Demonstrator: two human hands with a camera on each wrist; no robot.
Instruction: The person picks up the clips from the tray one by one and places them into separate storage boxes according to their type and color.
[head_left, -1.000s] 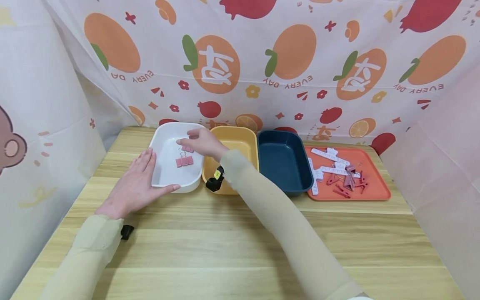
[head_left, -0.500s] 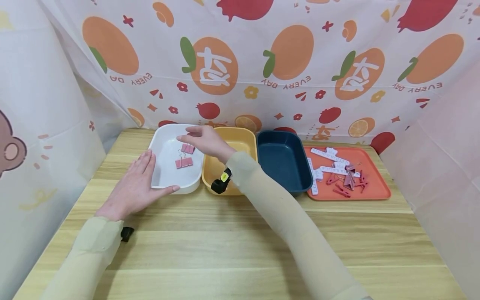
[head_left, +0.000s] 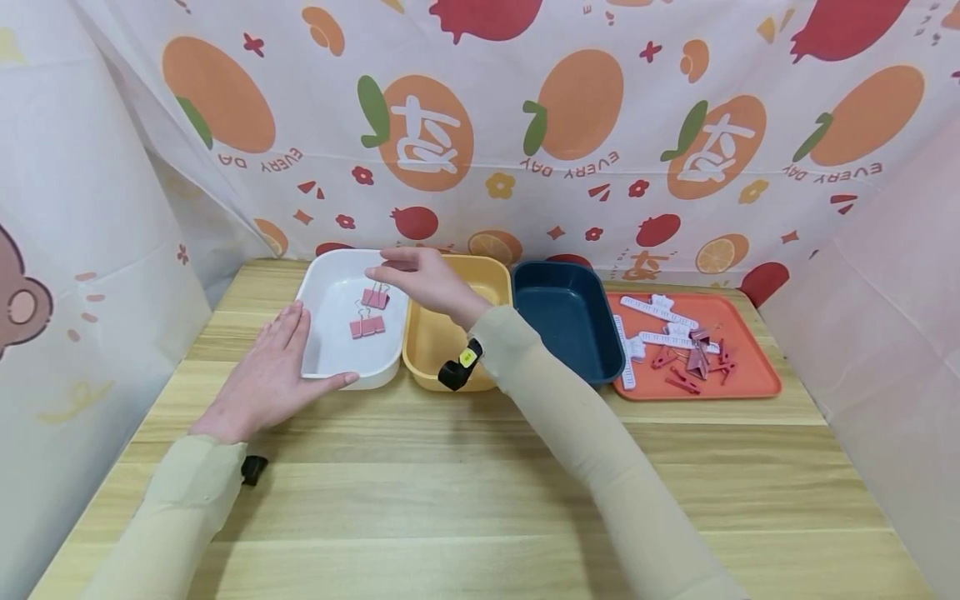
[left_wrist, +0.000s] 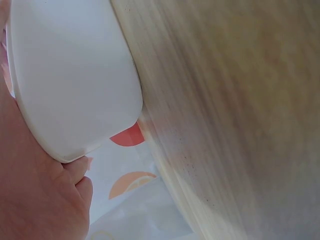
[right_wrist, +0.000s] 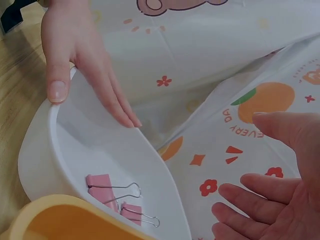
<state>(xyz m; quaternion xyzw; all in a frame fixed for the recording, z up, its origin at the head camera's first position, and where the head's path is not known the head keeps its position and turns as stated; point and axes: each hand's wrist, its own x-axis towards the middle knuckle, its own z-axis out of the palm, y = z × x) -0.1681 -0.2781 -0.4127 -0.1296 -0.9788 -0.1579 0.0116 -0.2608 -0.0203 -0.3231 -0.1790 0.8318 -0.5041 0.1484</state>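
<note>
Just below the loose, empty fingers of the right hand (head_left: 423,279) two pink clips (head_left: 367,325) lie in the white tub (head_left: 318,354), which the flat-fingered left hand (head_left: 270,375) steadies, so a careless brush of the sleeve could tip the neighbouring yellow tub (head_left: 427,367).

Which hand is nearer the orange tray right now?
Right. The right hand hovers over the white bin, closer to the orange tray; the left hand rests on that bin's far-left side.

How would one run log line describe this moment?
left hand: rests on white bin | right hand: open above bin | two pink binder clips inside
</note>
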